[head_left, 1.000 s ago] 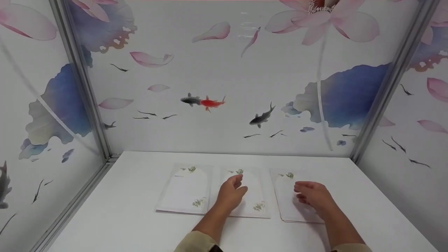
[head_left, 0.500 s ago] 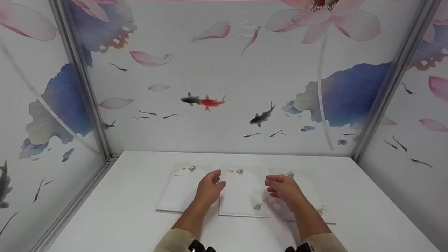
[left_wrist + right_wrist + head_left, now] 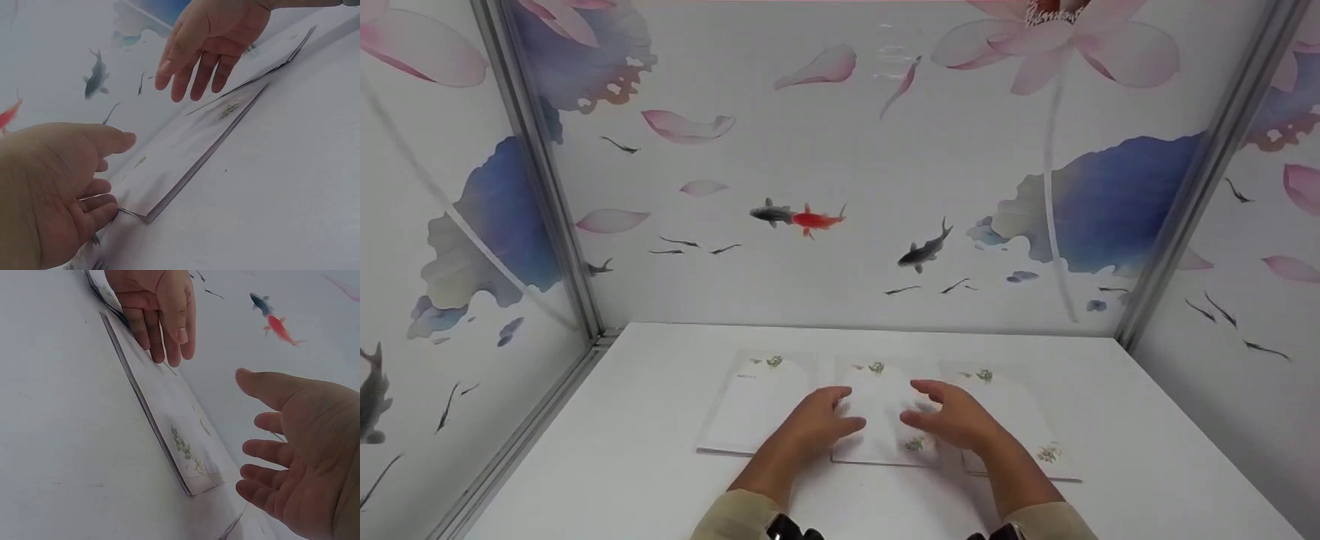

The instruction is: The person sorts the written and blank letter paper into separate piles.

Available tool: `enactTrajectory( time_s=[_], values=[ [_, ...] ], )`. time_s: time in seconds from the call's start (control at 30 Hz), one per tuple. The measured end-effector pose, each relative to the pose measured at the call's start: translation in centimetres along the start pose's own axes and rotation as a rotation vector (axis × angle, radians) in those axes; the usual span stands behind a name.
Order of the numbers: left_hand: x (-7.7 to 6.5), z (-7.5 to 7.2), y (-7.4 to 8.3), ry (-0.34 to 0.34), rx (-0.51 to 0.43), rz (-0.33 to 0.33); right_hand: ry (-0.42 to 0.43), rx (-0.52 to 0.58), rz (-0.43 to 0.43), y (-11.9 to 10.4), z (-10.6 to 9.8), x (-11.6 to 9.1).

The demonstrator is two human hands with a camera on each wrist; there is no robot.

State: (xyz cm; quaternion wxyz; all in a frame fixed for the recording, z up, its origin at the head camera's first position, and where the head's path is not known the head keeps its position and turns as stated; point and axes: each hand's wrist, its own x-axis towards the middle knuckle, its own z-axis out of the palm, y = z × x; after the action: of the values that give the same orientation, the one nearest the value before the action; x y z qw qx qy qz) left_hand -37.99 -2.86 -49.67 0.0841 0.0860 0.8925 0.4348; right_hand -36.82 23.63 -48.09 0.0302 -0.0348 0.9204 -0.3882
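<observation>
Both hands are over the middle stack of paper sheets, which is printed with green sprigs at top and lower right. My left hand is at its left side, thumb apart from the fingers. My right hand faces it at the right side with a similar spread. Nothing is held in either. In the left wrist view the lower fingertips of the left hand lie close to the stack's corner; whether they touch it I cannot tell. The right wrist view has the right hand apart from the stack.
Similar paper stacks lie on either side, the left stack and the right stack, the latter partly behind the right forearm. The white table is enclosed by panels printed with lotus and fish, joined by metal posts.
Both hands first moved left, from the middle and right stacks to either side of the middle stack. Since then they have come lower and closer together, with thumbs and fingers spread wider.
</observation>
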Motion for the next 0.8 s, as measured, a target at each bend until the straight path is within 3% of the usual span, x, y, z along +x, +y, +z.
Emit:
enactTrajectory(
  time_s=[0.2, 0.37, 0.8],
  values=[
    [-0.2, 0.2, -0.1, -0.114, 0.253, 0.118, -0.128, -0.184, 0.002, 0.0, 0.6, -0.4],
    [-0.6, 0.7, 0.3, -0.146, 0.404, 0.131, -0.159, -0.237, 0.019, 0.1, 1.0, -0.5],
    [-0.2, 1.4, 0.4, -0.134, 0.541, 0.124, -0.167, -0.274, 0.057, 0.1, 1.3, -0.5]
  ],
)
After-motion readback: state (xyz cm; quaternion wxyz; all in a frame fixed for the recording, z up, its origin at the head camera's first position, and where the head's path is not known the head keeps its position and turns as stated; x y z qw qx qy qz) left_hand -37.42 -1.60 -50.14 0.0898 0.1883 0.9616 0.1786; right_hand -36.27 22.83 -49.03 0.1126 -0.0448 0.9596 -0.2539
